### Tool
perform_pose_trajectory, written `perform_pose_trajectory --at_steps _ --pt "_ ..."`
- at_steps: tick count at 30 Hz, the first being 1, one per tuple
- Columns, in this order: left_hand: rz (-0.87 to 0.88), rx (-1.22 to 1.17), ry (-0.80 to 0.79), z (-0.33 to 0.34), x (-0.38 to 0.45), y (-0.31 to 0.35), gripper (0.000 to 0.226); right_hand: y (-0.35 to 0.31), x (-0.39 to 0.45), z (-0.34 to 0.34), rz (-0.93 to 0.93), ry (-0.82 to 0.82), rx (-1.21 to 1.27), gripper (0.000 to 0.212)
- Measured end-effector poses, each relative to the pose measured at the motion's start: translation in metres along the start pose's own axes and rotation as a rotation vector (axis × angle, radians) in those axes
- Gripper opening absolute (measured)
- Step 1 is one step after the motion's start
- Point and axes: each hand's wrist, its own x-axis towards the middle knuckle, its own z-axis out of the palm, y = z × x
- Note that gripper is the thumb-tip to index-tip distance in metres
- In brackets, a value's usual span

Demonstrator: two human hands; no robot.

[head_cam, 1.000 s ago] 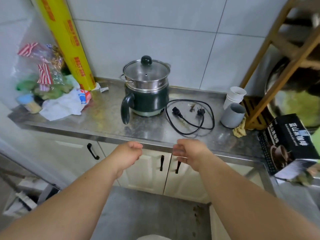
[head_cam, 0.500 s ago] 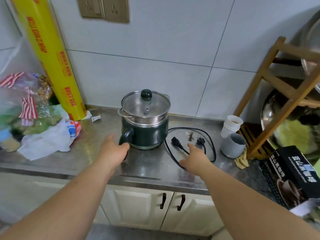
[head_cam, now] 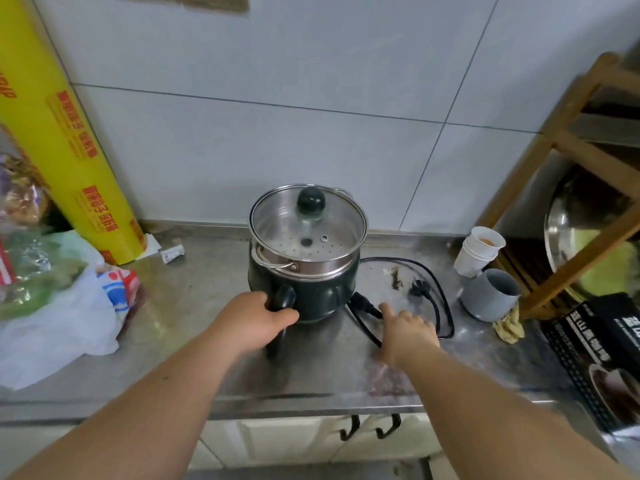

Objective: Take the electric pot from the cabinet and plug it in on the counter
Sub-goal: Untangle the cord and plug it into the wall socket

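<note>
Electric pot (head_cam: 308, 271), dark green w/ steel steamer insert and glass lid (head_cam: 307, 220) w/ dark knob, stands upright on the steel counter (head_cam: 207, 306), near the back wall, roughly mid-frame. Left hand (head_cam: 258, 320) is wrapped around the pot's black handle (head_cam: 282, 301) at the pot's front-left side, fingers curled over it, thumb across the front; lower part of the handle shows below the hand. Right hand (head_cam: 407, 329) lies low over the counter just right of the pot, fingers extended and loose, not clenched; fingertips touch or nearly touch the black power cord (head_cam: 440, 299) near its connector end by the pot's base, can't tell if anything's pinched. Cord loops on the counter to the right of the pot, wall plug (head_cam: 420, 289) lying inside the loop, not in any socket. Further right: stacked paper cups (head_cam: 479, 251), grey mug (head_cam: 491, 296), yellowish rag (head_cam: 507, 325) under a wooden rack (head_cam: 568, 147), black box (head_cam: 595, 355) at the counter's right edge. Left side: yellow cling-film roll (head_cam: 65, 140) leaning on the wall, plastic bags (head_cam: 59, 306) piled beside it. Cabinet doors (head_cam: 294, 441) w/ black handles below the counter are shut.
</note>
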Motion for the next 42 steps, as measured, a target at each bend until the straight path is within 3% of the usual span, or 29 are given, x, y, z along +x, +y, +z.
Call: perform_pose_trajectory --at_steps 5,14,18,24,31,35,38,42 --pt "0.012 0.021 -0.017 0.015 0.004 0.012 0.043 0.006 0.003 0.001 -0.068 -0.017 0.073 0.04" --pt "-0.049 -0.074 -0.038 0.048 0.001 0.045 0.044 0.041 0.014 -0.053 -0.071 0.085 0.176 0.026" --pt "-0.122 -0.259 -0.039 0.067 -0.005 0.062 0.05 0.067 0.01 -0.104 0.068 0.27 0.541 0.027" --pt "-0.216 -0.543 -0.094 0.097 -0.007 0.097 0.026 0.103 -0.009 -0.15 0.195 0.487 1.116 0.026" --pt "-0.301 -0.847 -0.168 0.12 -0.016 0.144 0.019 0.114 -0.043 -0.162 0.096 0.654 1.233 0.026" --pt "-0.22 -0.657 -0.219 0.123 -0.013 0.154 0.023 0.121 -0.052 -0.166 0.045 0.712 1.241 0.02" --pt "-0.186 -0.469 -0.27 0.121 -0.017 0.157 0.009 0.127 -0.058 -0.172 -0.037 0.765 1.224 0.014" --pt "-0.149 -0.355 -0.233 0.115 -0.031 0.165 0.011 0.128 -0.063 -0.185 -0.127 0.837 1.282 0.016"
